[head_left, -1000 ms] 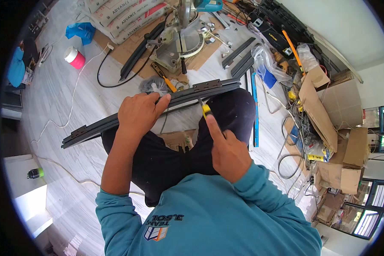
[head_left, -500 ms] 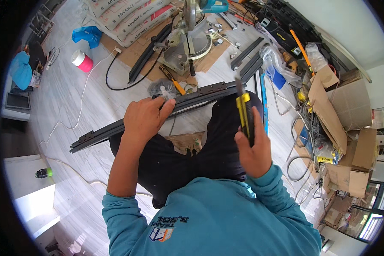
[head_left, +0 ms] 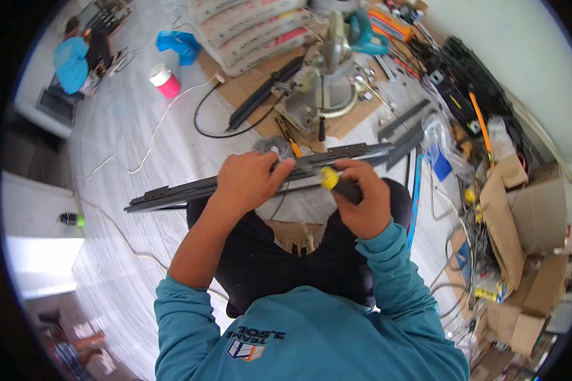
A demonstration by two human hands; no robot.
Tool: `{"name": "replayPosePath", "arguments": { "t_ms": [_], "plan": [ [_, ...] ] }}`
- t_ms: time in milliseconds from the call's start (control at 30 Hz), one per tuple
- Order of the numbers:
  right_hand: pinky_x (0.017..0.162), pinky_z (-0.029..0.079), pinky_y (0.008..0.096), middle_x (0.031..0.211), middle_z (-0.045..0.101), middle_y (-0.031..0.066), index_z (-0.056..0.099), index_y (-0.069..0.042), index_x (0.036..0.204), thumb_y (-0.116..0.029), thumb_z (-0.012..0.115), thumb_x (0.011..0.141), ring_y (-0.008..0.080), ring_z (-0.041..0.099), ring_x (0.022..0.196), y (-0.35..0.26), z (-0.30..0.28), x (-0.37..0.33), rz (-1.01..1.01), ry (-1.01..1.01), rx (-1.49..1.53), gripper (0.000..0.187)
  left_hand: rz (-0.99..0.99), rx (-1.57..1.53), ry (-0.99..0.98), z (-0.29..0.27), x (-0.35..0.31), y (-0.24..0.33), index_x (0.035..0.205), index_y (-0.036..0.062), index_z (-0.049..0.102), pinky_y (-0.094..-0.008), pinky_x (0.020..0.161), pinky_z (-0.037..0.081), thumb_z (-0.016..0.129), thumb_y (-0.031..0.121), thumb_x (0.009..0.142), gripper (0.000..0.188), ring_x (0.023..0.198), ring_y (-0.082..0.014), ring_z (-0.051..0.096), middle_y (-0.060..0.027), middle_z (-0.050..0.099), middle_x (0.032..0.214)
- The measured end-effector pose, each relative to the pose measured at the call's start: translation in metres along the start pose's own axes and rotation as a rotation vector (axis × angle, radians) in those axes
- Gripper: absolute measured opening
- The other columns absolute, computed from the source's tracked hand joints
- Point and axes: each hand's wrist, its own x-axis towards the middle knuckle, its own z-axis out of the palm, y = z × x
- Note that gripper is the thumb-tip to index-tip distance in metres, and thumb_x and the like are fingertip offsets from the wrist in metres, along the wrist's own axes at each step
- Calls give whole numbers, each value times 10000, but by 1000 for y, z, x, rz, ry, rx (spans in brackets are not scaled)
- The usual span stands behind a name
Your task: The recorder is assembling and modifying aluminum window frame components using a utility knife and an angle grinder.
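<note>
A long black metal profile [head_left: 190,189] lies slantwise across my thighs, with hinge-like plates along it. My left hand [head_left: 248,181] grips it near the middle, fingers over the far side and thumb along the top. Held in my right hand [head_left: 370,200] is a black and yellow utility knife [head_left: 344,185], its yellow end toward the profile. The knife's blade is too blurred to make out. Just beyond my left hand sit a small clear plastic bag [head_left: 272,145] and an orange-handled tool [head_left: 290,135] on the floor.
A miter saw [head_left: 306,108] stands ahead on cardboard, before stacked bags [head_left: 251,32]. More dark profiles [head_left: 405,120] lie to its right. Cardboard boxes [head_left: 508,209] and cables crowd the right side. A pink jug [head_left: 167,84] and a person [head_left: 73,63] are at the far left.
My right hand has brought the knife left and down from upright, close to the profile. My left hand still holds the profile. The view has shifted, showing more of the person at far left.
</note>
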Motion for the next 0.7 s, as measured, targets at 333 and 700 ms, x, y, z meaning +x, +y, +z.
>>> {"name": "replayPosePath", "arguments": {
  "t_ms": [333,700],
  "plan": [
    [853,553,422,1171,660,192,589,-50,983,85,703,681,384,657,1051,6,39,5,-102,-202,-185,350,-24,158,75,-38,2,-43,751,117,700,-442,618,483,442,637,949,612,667,-322,658,-117,630,634],
    [782,524,391,931,676,188,602,-18,1070,-53,790,762,366,683,878,27,26,11,32,-77,-309,363,-131,39,-61,-42,-22,-50,812,85,736,-458,699,537,372,694,944,723,757,-351,690,-149,690,741]
  ]
}}
